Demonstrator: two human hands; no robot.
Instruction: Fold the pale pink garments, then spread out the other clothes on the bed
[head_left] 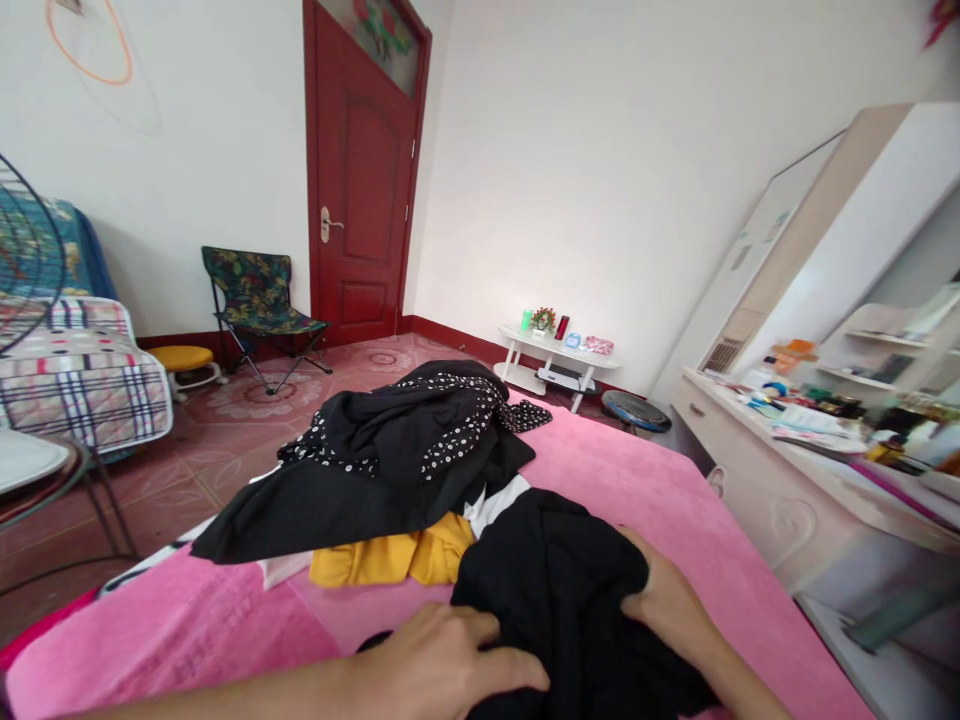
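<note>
Left hand (442,665) is lying flat, grip released, fingers spread on the near edge of the black garment (559,590). Right hand (671,600) is pinching a fold of the same garment, grip clenched on the cloth. Garment is sitting at the near edge of the pink bed (637,480). Just beyond, a yellow cloth (390,560) is showing under a black dotted clothes pile (397,450).

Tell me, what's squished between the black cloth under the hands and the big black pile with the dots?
In the head view, a yellow garment and a bit of white cloth lie between the black cloth and the dotted black pile.
</note>
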